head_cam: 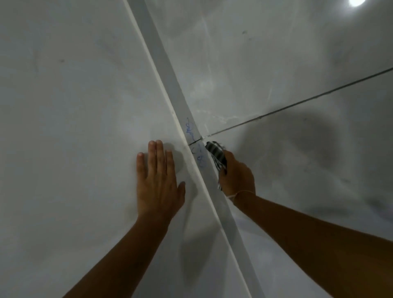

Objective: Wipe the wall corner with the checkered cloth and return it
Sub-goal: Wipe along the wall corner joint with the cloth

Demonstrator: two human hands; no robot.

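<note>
The checkered cloth, a bunched wad of black-and-white fabric, sits in the right hand, whose fingers are curled closed around it. One end pokes out past the knuckles and a thinner strip shows at the heel of the hand. The cloth lies against the right edge of the corner strip, a flat, pale grey band that runs diagonally from the top of the view to the bottom, with 1 narrow cream edge along its left side. Just beside the cloth, blue scribbles mark the strip above a dark joint line, and a 2nd patch of blue ink continues below that line, next to the hand. Nothing lies between the cloth and these marks.

A thin pale string bracelet circles the right wrist.

The left hand rests flat on the left wall panel, fingers straight and close together, thumb out to the side, holding nothing. It sits just left of the strip, apart from the right hand.

2 smooth, glossy grey surfaces meet at the strip. The right surface looks like marbled tile, with faint white veins and 1 dark grout line running off to the right edge. Soft shadows of the arms fall across it. 1 bright light reflection glows at the top right corner.
</note>
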